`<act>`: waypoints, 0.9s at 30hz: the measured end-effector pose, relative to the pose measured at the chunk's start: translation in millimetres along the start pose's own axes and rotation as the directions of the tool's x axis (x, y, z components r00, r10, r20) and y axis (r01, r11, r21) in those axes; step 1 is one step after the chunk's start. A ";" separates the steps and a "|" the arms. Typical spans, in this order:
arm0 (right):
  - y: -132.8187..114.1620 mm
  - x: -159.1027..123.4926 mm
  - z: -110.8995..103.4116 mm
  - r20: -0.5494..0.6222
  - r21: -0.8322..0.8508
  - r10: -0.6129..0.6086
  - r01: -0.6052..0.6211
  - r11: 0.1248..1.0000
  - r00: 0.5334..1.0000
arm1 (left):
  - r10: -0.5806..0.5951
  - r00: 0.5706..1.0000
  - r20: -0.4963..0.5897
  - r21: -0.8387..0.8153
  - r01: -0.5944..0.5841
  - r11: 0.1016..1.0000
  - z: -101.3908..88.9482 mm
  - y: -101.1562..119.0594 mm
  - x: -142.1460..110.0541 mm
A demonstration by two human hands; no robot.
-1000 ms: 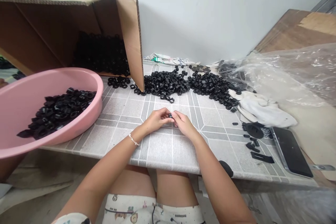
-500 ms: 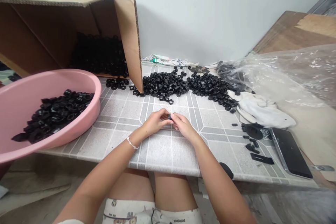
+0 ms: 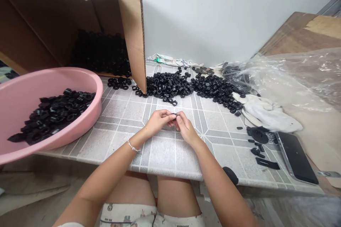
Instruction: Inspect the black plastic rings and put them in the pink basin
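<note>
My left hand [image 3: 157, 121] and my right hand [image 3: 185, 126] meet over the tiled table [image 3: 125, 117], fingertips pinched together on one small black plastic part [image 3: 173, 114]. Both hands are closed on it, a little above the tabletop. Just beyond them lies a heap of black ring-shaped parts [image 3: 167, 85], and a second heap [image 3: 215, 88] spreads to its right. On the left stands a pink basin [image 3: 87, 78] holding several of the same black parts [image 3: 53, 111].
A cardboard box [image 3: 130, 35] lies on its side at the back left with black parts inside. At the right are a white cloth [image 3: 266, 117], clear plastic sheeting [image 3: 293, 78], a phone [image 3: 297, 156] and a few loose black pieces [image 3: 259, 138].
Both hands have lifted slightly and shifted a little away from me, still pinching the small part. The view has moved a bit.
</note>
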State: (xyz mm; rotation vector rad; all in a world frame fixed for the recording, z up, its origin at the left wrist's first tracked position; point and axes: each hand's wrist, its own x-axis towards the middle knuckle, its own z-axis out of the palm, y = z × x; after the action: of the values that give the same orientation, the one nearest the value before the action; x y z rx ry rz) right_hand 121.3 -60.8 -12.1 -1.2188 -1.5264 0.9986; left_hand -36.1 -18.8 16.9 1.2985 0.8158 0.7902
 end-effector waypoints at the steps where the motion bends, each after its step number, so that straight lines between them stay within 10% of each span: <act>1: -0.8 -1.5 0.2 0.002 -0.067 -0.008 0.008 0.998 1.000 | -0.024 1.000 0.013 -0.016 0.024 1.000 -0.2 1.6 -0.8; 11: -6.0 -2.9 2.7 0.040 -0.041 -0.030 0.032 0.999 0.999 | -0.258 0.948 0.186 -0.093 0.278 0.956 -3.5 3.4 -4.9; 20: -10.2 2.3 4.4 0.025 0.174 0.062 -0.065 0.983 0.998 | -0.215 0.965 0.148 -0.109 0.232 0.967 5.0 3.3 -5.7; 27: -4.7 4.4 2.6 0.073 0.180 0.119 -0.131 0.975 0.990 | -0.051 0.997 0.051 0.226 0.039 0.973 1.7 -4.6 -3.9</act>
State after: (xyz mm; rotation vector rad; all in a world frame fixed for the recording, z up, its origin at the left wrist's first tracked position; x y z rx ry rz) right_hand 117.3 -57.5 -7.5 -1.1723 -1.3828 1.2433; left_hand -36.4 -23.5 12.8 1.4909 0.9059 0.6354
